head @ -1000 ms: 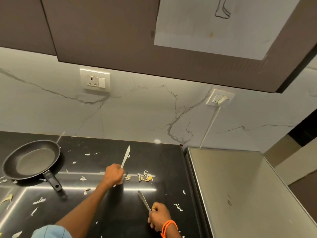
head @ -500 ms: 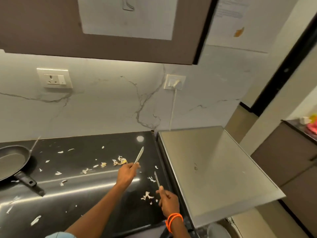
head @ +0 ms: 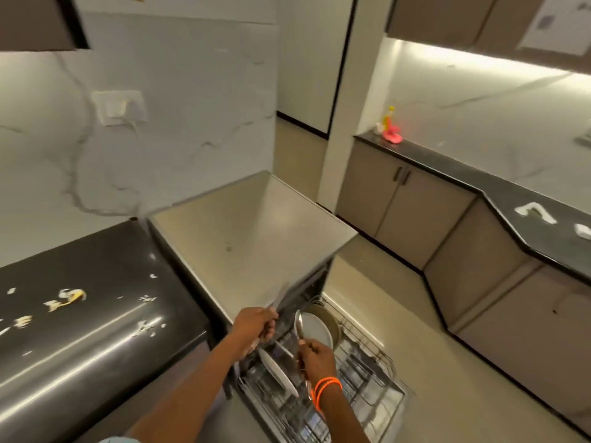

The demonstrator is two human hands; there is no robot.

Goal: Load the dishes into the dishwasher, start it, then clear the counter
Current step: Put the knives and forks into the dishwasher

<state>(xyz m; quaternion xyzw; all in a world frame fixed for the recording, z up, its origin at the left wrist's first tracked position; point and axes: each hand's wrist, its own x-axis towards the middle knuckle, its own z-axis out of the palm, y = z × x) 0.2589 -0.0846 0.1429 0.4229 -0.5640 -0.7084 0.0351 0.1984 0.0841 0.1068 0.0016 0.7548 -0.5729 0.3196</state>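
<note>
Nearest the camera, the right hand is clenched on the handle of a knife, blade pointing up, directly above the pulled-out dishwasher rack. Just to its left, the left hand grasps a second knife, its blade angled up over the front edge of the dishwasher top. Neither grip is released. In the rack, a white plate stands on edge near the front left, and a second plate leans against a round metal vessel further back; the right part of the rack appears unoccupied, though blur limits certainty. Judgement: the step in hand is stowing both knives. It would be done well by lowering one at a time, blade kept clear of the other hand and of the standing plates, into a cutlery holder; no such holder can be made out here, so its position should be confirmed before release. To the left, the black desk carries scattered pale food scraps toward its left edge, so the clearing stage is not yet done. Beyond, a wall socket sits on the marble backsplash. At the far side, a second dark desk holds a pink object at its left end. A paper sheet hangs on an upper cabinet at the top right; its print is too blurred to read, and no brand or label is legible anywhere.
</note>
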